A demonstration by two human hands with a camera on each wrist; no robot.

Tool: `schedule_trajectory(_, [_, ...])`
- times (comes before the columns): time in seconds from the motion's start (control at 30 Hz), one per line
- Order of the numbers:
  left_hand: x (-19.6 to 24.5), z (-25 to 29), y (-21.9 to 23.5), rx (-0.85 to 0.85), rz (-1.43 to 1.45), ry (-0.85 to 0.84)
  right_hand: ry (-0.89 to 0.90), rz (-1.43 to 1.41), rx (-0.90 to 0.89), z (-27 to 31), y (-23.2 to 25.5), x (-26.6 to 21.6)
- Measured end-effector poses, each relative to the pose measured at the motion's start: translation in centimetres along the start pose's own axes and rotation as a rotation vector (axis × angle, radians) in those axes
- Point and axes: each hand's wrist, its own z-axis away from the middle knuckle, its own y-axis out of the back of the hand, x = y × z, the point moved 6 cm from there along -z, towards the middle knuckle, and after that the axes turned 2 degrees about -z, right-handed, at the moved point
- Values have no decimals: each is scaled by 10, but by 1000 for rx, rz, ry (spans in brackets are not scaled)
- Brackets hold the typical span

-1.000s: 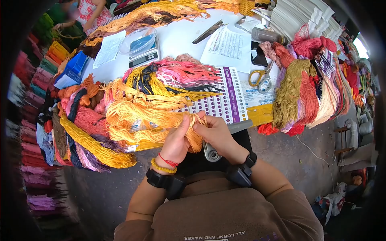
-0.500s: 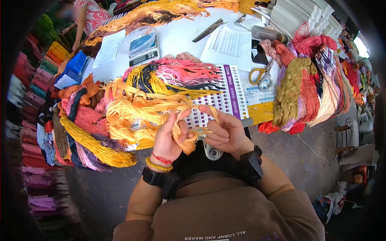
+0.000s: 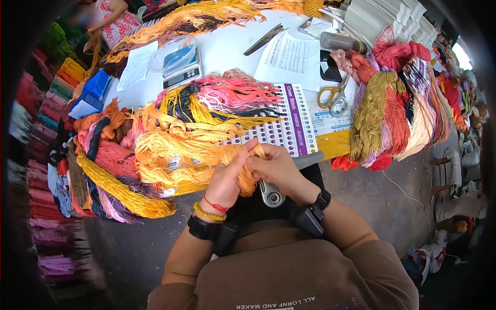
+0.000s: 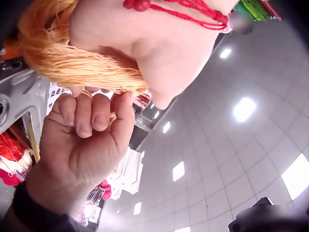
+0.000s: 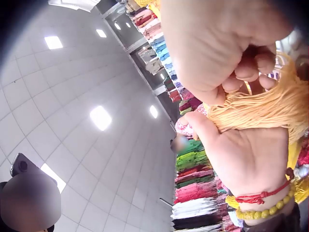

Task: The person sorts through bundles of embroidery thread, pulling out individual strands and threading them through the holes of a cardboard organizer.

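A light orange thread bundle (image 3: 246, 182) hangs over the left hand (image 3: 226, 181), which grips it between thumb and palm. The right hand (image 3: 279, 168) meets it at the board's front edge, its thumb and curled fingers pinching strands at the bundle's end. In the left wrist view the bundle (image 4: 91, 67) crosses above the curled fingers of the right hand (image 4: 89, 140). The right wrist view shows the bundle (image 5: 260, 108) lying across the left palm (image 5: 246, 154). More light orange skeins (image 3: 175, 142) lie left of the hands, beside a white card with punched holes (image 3: 297, 121).
Yellow-handled scissors (image 3: 330, 97), a phone (image 3: 330, 66) and printed sheets (image 3: 289, 58) lie behind to the right. A scale (image 3: 182, 76) and a blue box (image 3: 94, 93) stand back left. Coloured skeins (image 3: 374, 119) hang over the right edge. Another person is at the back left.
The hands were together, moved apart with strands stretched between them, and are together again at the bundle. The person at the back left has shifted posture.
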Motion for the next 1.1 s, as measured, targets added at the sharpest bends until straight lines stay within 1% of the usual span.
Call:
schedule_trajectory(0.07, [2, 0, 8, 123, -196, -111, 2, 32, -1, 1, 2, -1])
schedule_trajectory(0.1, [3, 0, 7, 123, -196, -110, 1, 31, 0, 1, 2, 0])
schedule_trajectory(0.17, [3, 0, 8, 139, 25, -43, 70, -120, 27, 0, 4, 0])
schedule_trajectory(0.2, [4, 1, 8, 139, 25, -42, 69, -120, 28, 0, 6, 0])
schedule_trajectory(0.27, [3, 1, 8, 125, 144, 6, 38, -171, -24, 1, 7, 2])
schedule_trajectory(0.4, [3, 2, 9, 150, 127, 1, 50, -148, 15, 0, 6, 2])
schedule_trajectory(0.47, [9, 3, 10, 230, -110, -163, 64, -65, 4, 2, 3, -1])
schedule_trajectory(0.5, [8, 3, 12, 231, -110, -162, 63, -65, 4, 2, 3, 0])
schedule_trajectory(0.57, [9, 3, 14, 228, -174, -230, 39, -63, -10, 2, 3, 3])
schedule_trajectory(0.67, [9, 4, 17, 251, -148, -232, 37, -77, 10, 1, 3, 5])
schedule_trajectory(0.8, [6, 3, 22, 252, -117, -225, 38, -115, -11, 0, 4, 5])
schedule_trajectory(0.87, [5, 3, 24, 270, -102, -219, 11, -131, 4, 1, 4, 6])
schedule_trajectory(0.97, [5, 4, 24, 252, -119, -213, -7, -72, 20, -1, 5, 11])
schedule_trajectory(1.1, [7, 4, 21, 258, -164, -218, -14, -65, 26, 0, 3, 10])
